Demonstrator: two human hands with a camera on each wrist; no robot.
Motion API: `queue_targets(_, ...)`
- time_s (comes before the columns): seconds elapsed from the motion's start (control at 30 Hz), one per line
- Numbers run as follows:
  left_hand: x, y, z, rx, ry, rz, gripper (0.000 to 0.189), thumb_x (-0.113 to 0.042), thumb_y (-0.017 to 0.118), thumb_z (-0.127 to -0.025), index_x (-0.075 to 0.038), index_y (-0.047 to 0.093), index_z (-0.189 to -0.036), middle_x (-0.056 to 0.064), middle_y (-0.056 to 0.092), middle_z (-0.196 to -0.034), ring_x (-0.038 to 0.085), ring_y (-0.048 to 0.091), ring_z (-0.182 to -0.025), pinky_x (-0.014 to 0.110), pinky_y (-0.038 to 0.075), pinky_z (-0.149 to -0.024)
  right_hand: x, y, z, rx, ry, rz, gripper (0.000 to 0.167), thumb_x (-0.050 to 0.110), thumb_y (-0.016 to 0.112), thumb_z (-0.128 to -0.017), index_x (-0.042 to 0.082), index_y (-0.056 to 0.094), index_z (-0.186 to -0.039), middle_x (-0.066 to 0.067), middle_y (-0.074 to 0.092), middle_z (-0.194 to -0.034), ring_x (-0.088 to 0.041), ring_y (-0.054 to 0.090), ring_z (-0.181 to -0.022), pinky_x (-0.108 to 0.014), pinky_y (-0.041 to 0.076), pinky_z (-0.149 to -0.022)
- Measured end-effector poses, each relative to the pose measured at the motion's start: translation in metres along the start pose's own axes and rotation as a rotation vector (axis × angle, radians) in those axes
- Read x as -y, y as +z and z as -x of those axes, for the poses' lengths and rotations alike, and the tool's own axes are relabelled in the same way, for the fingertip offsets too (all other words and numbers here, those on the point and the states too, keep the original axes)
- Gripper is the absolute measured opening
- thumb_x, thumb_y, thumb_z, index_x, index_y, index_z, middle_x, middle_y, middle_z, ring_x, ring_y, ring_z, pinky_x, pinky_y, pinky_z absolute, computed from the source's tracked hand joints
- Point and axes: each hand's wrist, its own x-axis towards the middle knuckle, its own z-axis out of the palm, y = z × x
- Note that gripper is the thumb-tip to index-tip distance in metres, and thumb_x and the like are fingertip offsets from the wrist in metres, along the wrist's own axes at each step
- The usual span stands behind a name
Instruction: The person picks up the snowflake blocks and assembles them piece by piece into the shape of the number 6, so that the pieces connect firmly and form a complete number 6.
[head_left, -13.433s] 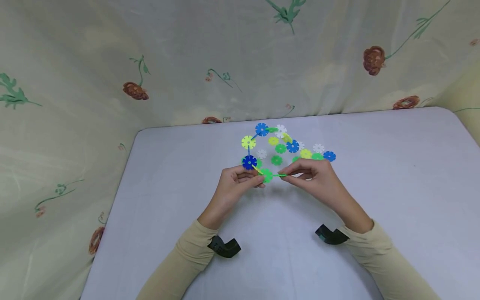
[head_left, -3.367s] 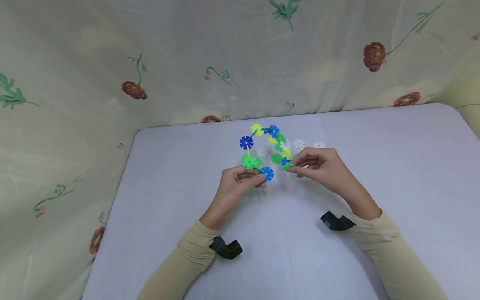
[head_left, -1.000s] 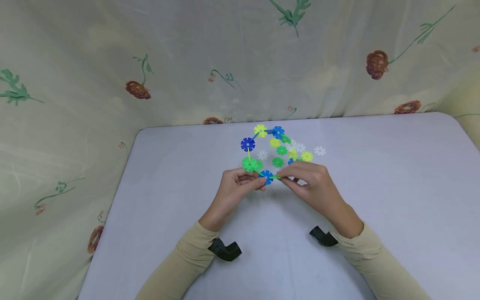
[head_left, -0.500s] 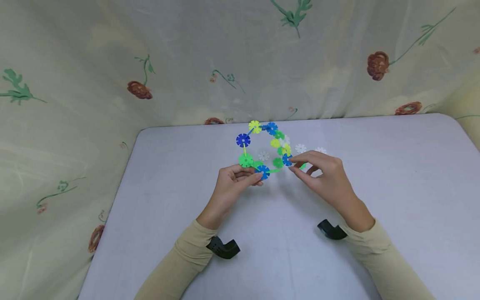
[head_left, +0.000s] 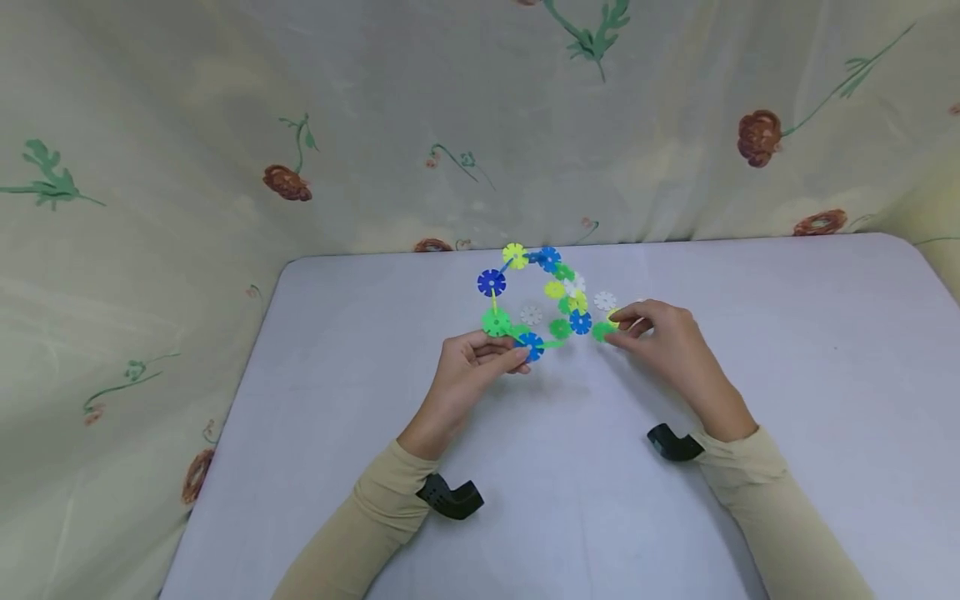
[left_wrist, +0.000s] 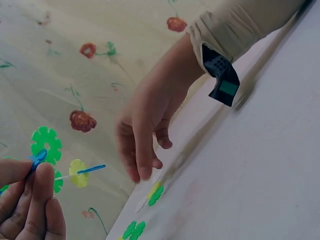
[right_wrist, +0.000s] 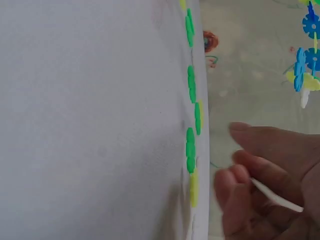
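A curved chain of slotted snowflake discs in blue, green, yellow and white is raised above the table in the head view. My left hand (head_left: 480, 358) pinches a light blue disc (head_left: 532, 347) near the chain's lower end. Beyond it a green disc (head_left: 553, 343), seen edge-on, sticks out to the right. The other end hangs down to another blue disc (head_left: 580, 322). My right hand (head_left: 667, 346) is over the loose discs, its fingertips near a green disc (head_left: 602, 332) and a yellow disc (head_left: 613, 317). In the left wrist view, the right hand (left_wrist: 150, 120) has loosely bent fingers and nothing visible in them.
Loose discs lie on the white-covered table (head_left: 360, 350) behind and right of the chain, among them white discs (head_left: 605, 301) and a green disc (head_left: 559, 329). A flower-patterned curtain (head_left: 465, 117) hangs behind the table. Each wrist carries a black camera mount (head_left: 450, 497).
My right hand has let go of the green disc at the chain's lower end and moved right to the loose discs. Since the oldest frame, blue and green discs have joined that end.
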Motion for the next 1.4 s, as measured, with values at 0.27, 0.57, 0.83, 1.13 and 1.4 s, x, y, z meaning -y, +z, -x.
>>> queue_targets(0.27,0.000,0.000,0.001,-0.011,-0.006,0.005,0.014,-0.008,0.075,-0.094,0.003,0.069,-0.100,0.008,0.076,-0.089,0.028,0.077,-0.086,0.032,0.061,-0.089,-0.007,0.009,-0.016,0.164,0.108,0.047,0.034,0.023,0.080,-0.092,0.002,0.074,-0.118,-0.013,0.070,-0.098,-0.026,0.065,-0.090,-0.036,0.051,-0.081)
queue_targets(0.57,-0.002,0.001,0.000,-0.008,-0.001,-0.011,0.014,-0.008,0.075,-0.094,0.002,0.069,-0.100,0.007,0.076,-0.088,0.037,0.076,-0.091,0.040,0.060,-0.092,-0.009,0.009,-0.020,0.190,0.160,0.016,0.031,0.021,0.079,-0.092,0.001,0.071,-0.114,-0.019,0.070,-0.110,-0.029,0.067,-0.095,-0.038,0.053,-0.082)
queue_targets(0.83,-0.001,0.000,0.000,-0.006,-0.003,0.002,0.014,-0.007,0.075,-0.093,0.003,0.069,-0.100,0.004,0.075,-0.087,0.035,0.077,-0.089,0.032,0.061,-0.089,-0.010,0.003,-0.013,0.190,0.171,-0.059,0.027,0.014,0.082,-0.088,0.001,0.067,-0.106,-0.016,0.071,-0.096,-0.021,0.066,-0.079,-0.023,0.054,-0.065)
queue_targets(1.13,0.002,0.000,-0.001,-0.002,0.010,-0.001,0.014,-0.006,0.075,-0.094,0.004,0.069,-0.100,0.006,0.075,-0.087,0.023,0.077,-0.082,0.043,0.061,-0.093,-0.005,-0.013,0.003,0.179,0.175,-0.253,0.030,0.018,0.083,-0.089,0.001,0.073,-0.113,-0.017,0.077,-0.102,-0.015,0.074,-0.080,-0.026,0.063,-0.068)
queue_targets(1.4,0.003,0.001,-0.001,-0.001,0.012,-0.002,0.014,-0.007,0.075,-0.093,0.004,0.069,-0.100,0.005,0.075,-0.087,0.021,0.077,-0.082,0.033,0.061,-0.089,0.016,-0.024,0.015,0.183,0.110,-0.471,0.034,0.023,0.081,-0.091,0.000,0.073,-0.116,0.003,0.080,-0.094,-0.015,0.079,-0.085,-0.032,0.065,-0.074)
